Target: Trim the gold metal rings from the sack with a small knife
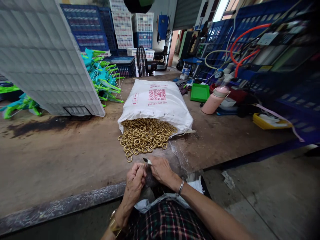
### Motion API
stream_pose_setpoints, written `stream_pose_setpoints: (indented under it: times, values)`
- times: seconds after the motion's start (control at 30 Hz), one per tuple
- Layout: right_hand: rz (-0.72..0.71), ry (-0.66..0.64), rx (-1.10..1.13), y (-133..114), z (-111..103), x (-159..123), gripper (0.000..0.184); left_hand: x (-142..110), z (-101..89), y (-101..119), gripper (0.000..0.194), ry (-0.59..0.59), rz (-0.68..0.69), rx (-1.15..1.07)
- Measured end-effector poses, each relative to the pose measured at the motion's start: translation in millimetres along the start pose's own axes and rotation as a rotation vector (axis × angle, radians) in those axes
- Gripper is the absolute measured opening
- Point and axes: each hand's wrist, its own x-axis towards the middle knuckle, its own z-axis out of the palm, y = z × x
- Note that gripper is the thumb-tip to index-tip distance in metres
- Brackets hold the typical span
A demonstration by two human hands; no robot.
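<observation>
At the near edge of the workbench (75,156), my left hand (135,177) is closed, pinching what looks like a gold-coloured ring (144,165) seen edge-on. Close beside it on the right, my right hand (163,170) is closed around a small knife (147,161) with a dark tip and a pale, wrapped-looking grip. Its tip points left, over the left hand's fingertips. Just beyond both hands, a pile of gold-coloured rings (146,136) spills from the mouth of a white woven sack (162,103) with red print.
A white quilted panel (52,56) stands at the left, with teal and green plastic pieces (105,78) behind it. To the right are a pink bottle (214,101), a green tray (200,92) and a yellow tray (271,122). Stacked crates (85,23) fill the back.
</observation>
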Motion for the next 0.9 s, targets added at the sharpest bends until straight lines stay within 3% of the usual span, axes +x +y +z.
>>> stream_pose_setpoints:
  times: [0.23,0.4,0.6,0.7,0.8,0.9]
  values:
    - [0.123,0.132,-0.021,7,-2,21,0.015,-7,5.1,6,0.035,-0.057,-0.106,-0.297]
    - [0.120,0.125,-0.059,3,-3,27,0.012,-1,1.9,6,0.032,-0.044,-0.140,-0.423]
    - [0.123,0.126,-0.059,7,0,28,0.015,3,-2.8,9,0.020,-0.109,-0.286,-0.601]
    - [0.089,0.175,0.146,11,-1,25,0.011,4,-5.1,8,0.021,-0.092,-0.305,-0.639]
    - [0.073,0.223,0.597,13,-5,18,0.012,6,-5.5,7,0.020,0.013,-0.262,-0.592]
    - [0.107,0.123,1.062,10,-11,10,0.017,6,-3.0,6,0.025,0.060,-0.146,-0.482]
